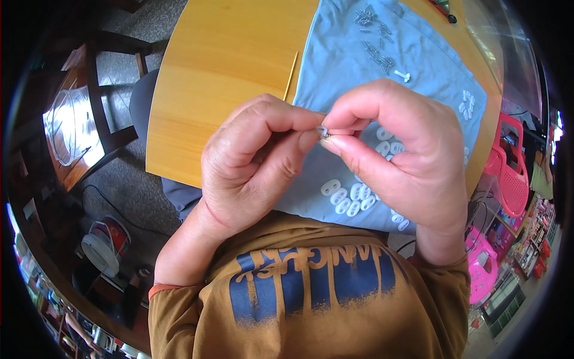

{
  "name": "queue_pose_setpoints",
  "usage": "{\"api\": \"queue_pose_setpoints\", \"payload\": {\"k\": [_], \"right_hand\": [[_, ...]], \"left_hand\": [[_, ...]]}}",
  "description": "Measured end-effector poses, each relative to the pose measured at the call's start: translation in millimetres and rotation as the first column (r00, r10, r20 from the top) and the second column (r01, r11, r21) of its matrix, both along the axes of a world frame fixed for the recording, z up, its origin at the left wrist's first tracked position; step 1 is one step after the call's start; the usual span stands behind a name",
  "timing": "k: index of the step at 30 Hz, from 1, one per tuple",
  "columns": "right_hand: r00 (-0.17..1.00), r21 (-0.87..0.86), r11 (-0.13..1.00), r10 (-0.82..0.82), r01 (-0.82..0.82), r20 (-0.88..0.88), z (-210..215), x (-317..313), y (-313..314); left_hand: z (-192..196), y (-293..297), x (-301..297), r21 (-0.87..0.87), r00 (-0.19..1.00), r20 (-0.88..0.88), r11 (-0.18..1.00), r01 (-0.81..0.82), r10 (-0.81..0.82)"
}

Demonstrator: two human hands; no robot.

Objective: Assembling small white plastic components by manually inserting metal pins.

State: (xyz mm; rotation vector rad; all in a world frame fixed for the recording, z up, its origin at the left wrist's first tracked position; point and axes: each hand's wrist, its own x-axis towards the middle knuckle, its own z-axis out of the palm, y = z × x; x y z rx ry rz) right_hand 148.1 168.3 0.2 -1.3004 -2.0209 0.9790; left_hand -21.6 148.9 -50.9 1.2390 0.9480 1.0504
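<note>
Above the table, my left hand [251, 152] and my right hand [400, 143] meet fingertip to fingertip. Thumb and forefinger of each are closed in a pinch on one small whitish piece [323, 129], with a dark, metal-looking bit at its lower end. Fingertips cover most of it, so its exact kind does not show. Below my right hand, on a light blue cloth [335, 60], lie several white oval plastic pieces with two holes [359, 191]; that hand partly hides the group. Small metal springs [379, 57] lie in loose piles toward the far side, near a white T-shaped plastic piece [402, 76].
The cloth covers the right part of a yellow wooden table [233, 48]. A thin wooden stick [291, 75] lies beside the cloth's left edge. More small white pieces [467, 105] sit near its right edge. A pink plastic chair [511, 167] stands at the right, a dark wooden frame [113, 90] at the left.
</note>
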Motion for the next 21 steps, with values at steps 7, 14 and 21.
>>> {"api": "queue_pose_setpoints", "payload": {"k": [7,14,21], "right_hand": [[0.990,-0.121,0.992,-0.058,0.043,-0.125,-3.3,2.0,-3.4],[0.984,-0.259,0.965,-0.076,0.032,-0.163,-2.1,4.3,-4.4],[0.960,-0.311,0.948,-0.150,0.071,-0.238,-2.1,2.1,-5.8]], "left_hand": [[-2.2,-0.5,2.0,-0.042,0.996,0.095,0.999,0.001,0.003],[-0.2,0.3,3.4,-0.053,0.995,0.089,0.998,-0.032,0.037],[-3.1,-1.0,3.4,-0.058,0.991,0.119,0.997,-0.049,0.056]]}}
